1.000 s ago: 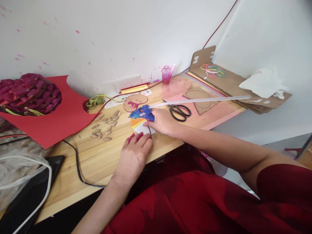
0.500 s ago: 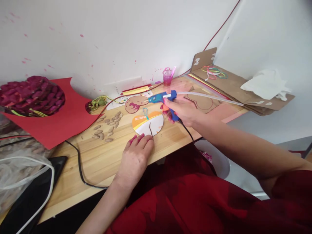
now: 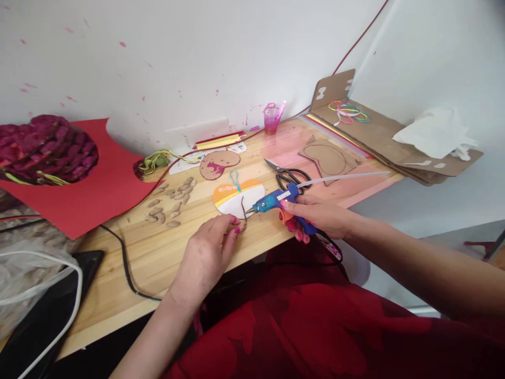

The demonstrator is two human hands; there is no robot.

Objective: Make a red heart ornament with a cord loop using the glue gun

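Note:
My right hand (image 3: 321, 215) grips a blue glue gun (image 3: 276, 200) with a long clear glue stick trailing back to the right. Its nozzle points left at a thin dark brown strip (image 3: 243, 209). My left hand (image 3: 209, 250) pinches the near end of that strip, fingers pressed together. The strip lies across the near edge of a heart-shaped card (image 3: 239, 197), orange and white, with a small blue loop on it. Both hands sit near the front edge of the wooden table (image 3: 158, 252).
Black scissors (image 3: 290, 175) lie just behind the gun. Peanut-like shells (image 3: 169, 202) are scattered left of the card. A red paper sheet (image 3: 90, 189), a dark pink woven piece (image 3: 45, 150), a pink cup (image 3: 271, 120), cardboard pieces (image 3: 379, 134) and a black cable (image 3: 126, 263) surround the work spot.
My right hand lifted the glue gun off the card, swung it up and right, then brought it down with the nozzle at the strip. My left hand turned and pinched the strip.

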